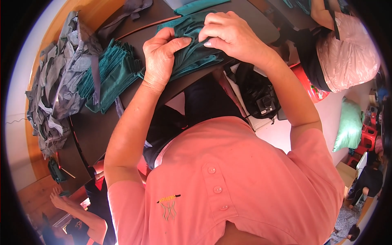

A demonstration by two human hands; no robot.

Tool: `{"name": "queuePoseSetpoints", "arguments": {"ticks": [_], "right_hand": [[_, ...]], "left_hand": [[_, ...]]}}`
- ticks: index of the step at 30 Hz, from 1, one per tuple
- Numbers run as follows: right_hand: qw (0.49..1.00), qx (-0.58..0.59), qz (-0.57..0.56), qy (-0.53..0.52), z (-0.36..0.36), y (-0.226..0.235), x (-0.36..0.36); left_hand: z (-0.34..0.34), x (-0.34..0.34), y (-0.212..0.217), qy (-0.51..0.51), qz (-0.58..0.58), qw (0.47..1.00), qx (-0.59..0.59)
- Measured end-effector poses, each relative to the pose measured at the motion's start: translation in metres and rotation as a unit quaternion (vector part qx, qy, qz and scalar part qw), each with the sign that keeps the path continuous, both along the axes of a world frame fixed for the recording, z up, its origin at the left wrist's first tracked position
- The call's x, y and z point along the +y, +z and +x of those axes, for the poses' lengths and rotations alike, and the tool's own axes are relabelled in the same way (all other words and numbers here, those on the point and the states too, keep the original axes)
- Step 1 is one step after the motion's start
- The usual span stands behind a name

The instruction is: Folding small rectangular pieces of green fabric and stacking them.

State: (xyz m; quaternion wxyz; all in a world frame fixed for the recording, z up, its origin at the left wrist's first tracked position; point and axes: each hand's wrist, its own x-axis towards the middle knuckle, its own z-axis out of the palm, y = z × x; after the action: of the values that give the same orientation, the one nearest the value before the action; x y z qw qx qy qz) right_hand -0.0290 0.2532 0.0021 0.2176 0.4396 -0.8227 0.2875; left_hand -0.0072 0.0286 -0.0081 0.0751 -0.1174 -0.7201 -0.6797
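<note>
A folded piece of dark green fabric [192, 53] lies on a dark table [94, 126] in front of me. My left hand [160, 57] grips its left edge, thumb pressed into the cloth. At the cloth's upper right, my right hand [228, 34] pinches the top fold between bent fingers. Both hands hold the same piece, close together. My forearms come up from my pink shirt at the bottom.
A stack of green fabric pieces [110, 73] sits left of my hands, with a heap of grey fabric pieces [57, 85] further left. Another person in pink [347, 53] is at the upper right; someone's arm [77, 212] shows lower left. A black object [257, 94] hangs below my right wrist.
</note>
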Motion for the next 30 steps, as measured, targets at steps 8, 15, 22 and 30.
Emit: {"name": "queuePoseSetpoints", "arguments": {"ticks": [8, 15, 22, 30], "right_hand": [[0.993, 0.11, 0.028, -0.015, 0.019, -0.005, 0.003], [0.999, 0.031, -0.017, -0.039, 0.03, -0.027, 0.011], [0.998, 0.006, -0.052, -0.028, 0.026, -0.023, 0.01], [0.994, 0.02, -0.097, -0.036, 0.031, -0.017, 0.029]], "left_hand": [[0.011, 0.004, 0.006, -0.026, -0.054, 0.998, 0.025], [0.005, 0.004, -0.006, -0.074, -0.137, 0.985, 0.077], [0.004, 0.008, -0.003, -0.069, -0.212, 0.969, 0.104], [0.005, 0.006, -0.004, -0.084, -0.091, 0.992, 0.02]]}}
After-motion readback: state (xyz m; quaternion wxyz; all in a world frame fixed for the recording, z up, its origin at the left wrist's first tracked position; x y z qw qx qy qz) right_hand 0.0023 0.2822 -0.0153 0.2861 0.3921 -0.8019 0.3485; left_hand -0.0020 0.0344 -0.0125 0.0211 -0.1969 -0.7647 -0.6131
